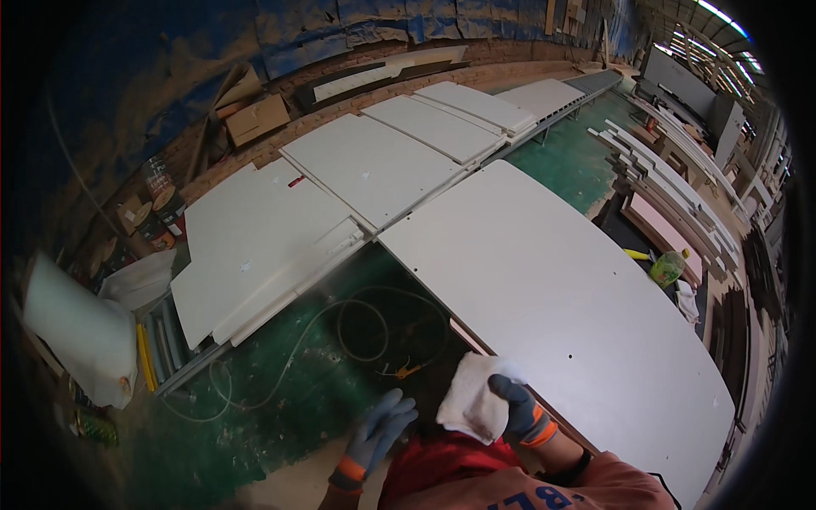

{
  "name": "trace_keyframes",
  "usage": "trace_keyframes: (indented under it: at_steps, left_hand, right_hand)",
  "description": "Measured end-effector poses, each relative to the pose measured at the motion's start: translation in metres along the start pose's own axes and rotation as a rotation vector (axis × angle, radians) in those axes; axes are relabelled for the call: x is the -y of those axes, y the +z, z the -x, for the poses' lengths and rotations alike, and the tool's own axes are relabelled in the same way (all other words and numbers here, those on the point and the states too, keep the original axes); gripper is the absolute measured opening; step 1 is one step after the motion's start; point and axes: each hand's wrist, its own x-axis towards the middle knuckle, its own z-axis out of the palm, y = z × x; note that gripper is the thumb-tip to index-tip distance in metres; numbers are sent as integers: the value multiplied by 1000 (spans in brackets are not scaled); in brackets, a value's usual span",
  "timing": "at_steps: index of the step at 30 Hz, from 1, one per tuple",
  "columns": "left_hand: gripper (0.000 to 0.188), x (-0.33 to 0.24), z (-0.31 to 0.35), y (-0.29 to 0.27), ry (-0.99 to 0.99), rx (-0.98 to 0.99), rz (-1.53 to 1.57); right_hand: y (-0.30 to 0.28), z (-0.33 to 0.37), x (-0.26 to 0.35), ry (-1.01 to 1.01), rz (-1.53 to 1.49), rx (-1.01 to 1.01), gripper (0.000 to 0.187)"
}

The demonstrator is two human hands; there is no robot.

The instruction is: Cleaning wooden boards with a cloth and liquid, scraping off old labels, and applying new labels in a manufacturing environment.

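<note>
My right hand (pixel 518 408), in a grey glove with an orange cuff, grips a folded white cloth (pixel 476 399) at the near edge of a large pale board (pixel 561 272). The board has a few dark holes in its face. To the left, my left hand (pixel 380 432) wears the same kind of glove and hovers over the green floor, fingers stretched out and holding nothing. Part of the cloth hangs in front of my red garment (pixel 446 467).
More white panels (pixel 255 234) lie along a roller conveyor (pixel 191 374) at left. A clear hose (pixel 293 365) with an orange-yellow air gun (pixel 406 371) coils on the floor. At right are a green bottle (pixel 669 268) and stacked strips (pixel 671 191). Foam roll (pixel 81 327) stands far left.
</note>
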Motion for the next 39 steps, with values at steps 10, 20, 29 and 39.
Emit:
trace_keyframes:
  at_steps: [10,20,29,39]
  left_hand:
    - [51,8,-98,48,-114,253,-328]
    - [38,-35,-216,134,441,642,-646]
    - [43,-36,-229,129,-301,389,-483]
    - [60,-13,-278,123,-559,533,-435]
  right_hand:
    - [-25,-56,37,70,167,189,39]
    - [-146,-139,-3,-407,150,1014,35]
    - [-77,-55,97,-279,363,-183,69]
    - [-85,-47,62,-473,545,-596,106]
